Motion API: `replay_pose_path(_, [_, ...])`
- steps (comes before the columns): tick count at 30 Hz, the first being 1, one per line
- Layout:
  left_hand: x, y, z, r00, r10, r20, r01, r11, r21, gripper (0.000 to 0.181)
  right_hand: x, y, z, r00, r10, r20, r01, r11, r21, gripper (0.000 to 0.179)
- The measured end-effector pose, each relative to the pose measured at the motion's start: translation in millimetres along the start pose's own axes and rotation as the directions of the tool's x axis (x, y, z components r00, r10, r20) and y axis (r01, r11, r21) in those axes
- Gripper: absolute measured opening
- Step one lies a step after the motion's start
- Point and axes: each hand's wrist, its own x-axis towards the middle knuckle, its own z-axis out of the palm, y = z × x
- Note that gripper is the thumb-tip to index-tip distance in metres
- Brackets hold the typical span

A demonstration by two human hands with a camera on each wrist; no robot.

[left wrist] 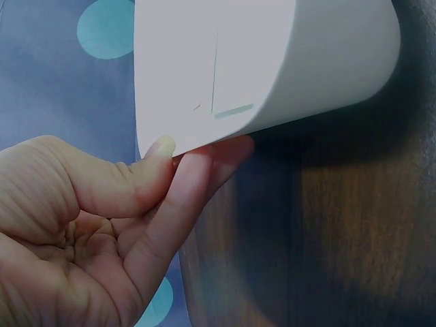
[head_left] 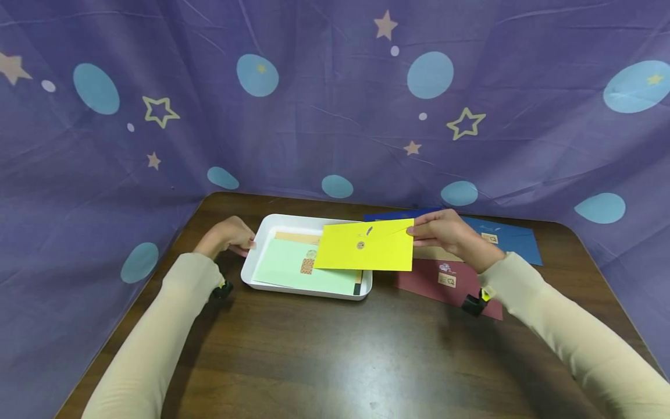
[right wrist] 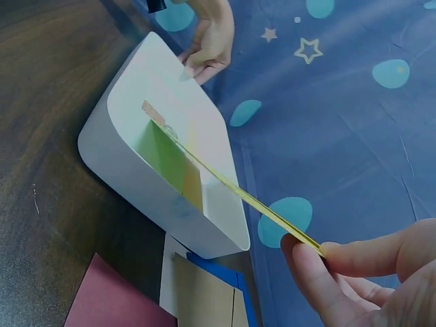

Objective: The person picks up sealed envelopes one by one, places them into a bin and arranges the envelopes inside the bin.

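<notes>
A white tray sits on the table, with a pale green envelope and a tan one under it inside. My left hand pinches the tray's left rim between thumb and fingers, as the left wrist view also shows. A yellow envelope is pinched at its right edge by my right hand. It hangs tilted over the tray's right part, seen nearly edge-on in the right wrist view. Whether its far end touches the green envelope I cannot tell.
Right of the tray lie several envelopes: a dark red one, a blue one, a darker blue one and a tan one, partly hidden by my right hand. A purple patterned curtain hangs behind the brown table.
</notes>
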Motion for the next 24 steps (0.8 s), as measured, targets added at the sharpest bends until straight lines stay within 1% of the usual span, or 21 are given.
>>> replay_pose_path(4, [-1.9, 0.4, -0.6, 1.0, 0.006, 0.003, -0.006, 1.0, -0.014, 0.026, -0.1, -3.2, 5.0, 1.0, 0.002, -0.009, -0.002, 1.0, -0.014, 0.049])
replay_pose_path(6, [-2.3, 0.4, -1.1, 1.0, 0.007, 0.003, -0.007, 1.0, -0.018, 0.029, -0.1, -4.8, 6.6, 1.0, -0.001, -0.008, 0.0, 1.0, -0.017, 0.047])
replay_pose_path(10, [-2.9, 0.3, -1.3, 1.0, 0.006, 0.002, -0.006, 1.0, -0.021, 0.032, 0.0, -7.2, 7.0, 1.0, -0.012, 0.008, 0.012, 1.0, -0.021, 0.046])
replay_pose_path(14, [-3.2, 0.4, -1.4, 1.0, 0.005, 0.0, -0.005, 1.0, -0.025, 0.032, -0.4, -9.5, 8.8, 1.0, -0.017, 0.021, 0.017, 1.0, -0.026, 0.047])
replay_pose_path(19, [-2.7, 0.5, -0.9, 1.0, -0.002, -0.006, 0.002, 1.0, -0.017, 0.03, 1.1, -10.8, 15.5, 0.999, -0.017, 0.031, 0.017, 1.0, -0.021, 0.048])
replay_pose_path(24, [-1.5, 0.4, 0.4, 1.0, -0.003, -0.004, 0.003, 1.0, -0.021, 0.032, 5.9, -11.2, 25.6, 1.0, -0.014, 0.021, 0.014, 1.0, -0.005, 0.047])
